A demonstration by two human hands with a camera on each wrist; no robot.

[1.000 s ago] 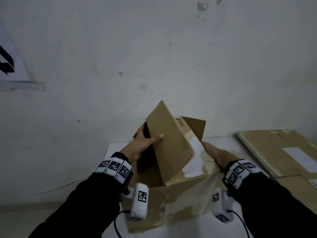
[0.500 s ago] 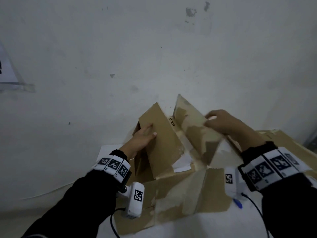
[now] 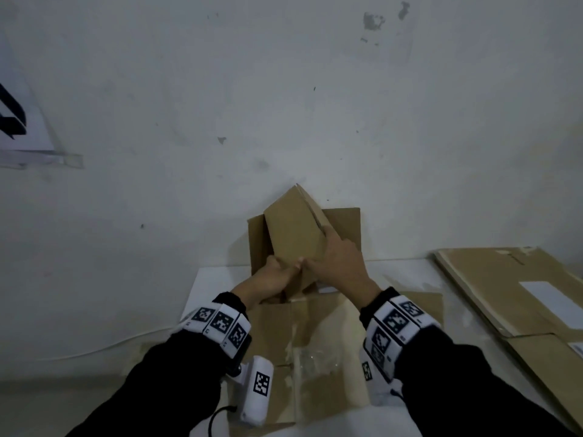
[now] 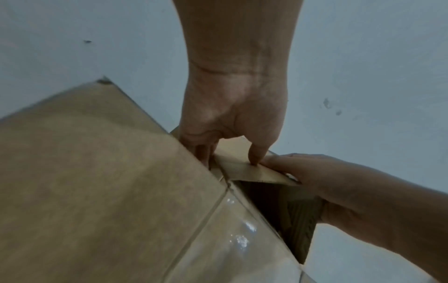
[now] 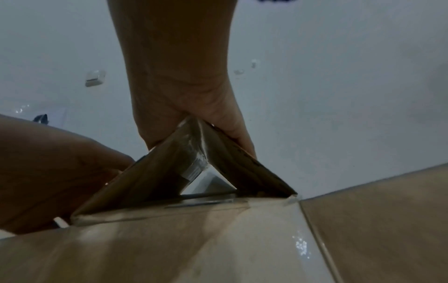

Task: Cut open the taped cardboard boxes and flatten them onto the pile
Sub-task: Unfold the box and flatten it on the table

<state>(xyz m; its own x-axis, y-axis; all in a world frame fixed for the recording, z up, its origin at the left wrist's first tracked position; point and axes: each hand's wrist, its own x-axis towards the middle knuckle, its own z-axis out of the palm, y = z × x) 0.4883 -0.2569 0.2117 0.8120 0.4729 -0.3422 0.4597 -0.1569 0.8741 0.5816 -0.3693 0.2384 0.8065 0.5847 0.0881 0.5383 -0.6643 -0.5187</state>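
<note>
A brown cardboard box lies half collapsed on the white table against the wall. Two of its panels stand folded into a narrow ridge, and its near flaps lie flat with clear tape on them. My left hand pinches the ridge's lower left edge, thumb on top and fingers behind, as the left wrist view shows. My right hand lies spread over the ridge, index finger straight along its right edge. In the right wrist view that hand straddles the peak, thumb on one face and fingers on the other.
A pile of flattened cardboard lies on the table to the right, with white labels on it. The wall rises directly behind the box. A paper sign hangs on it at far left.
My right hand came down from the raised right panel onto the ridge beside my left hand. The panels have closed into a narrower ridge and the near flaps lie flatter.
</note>
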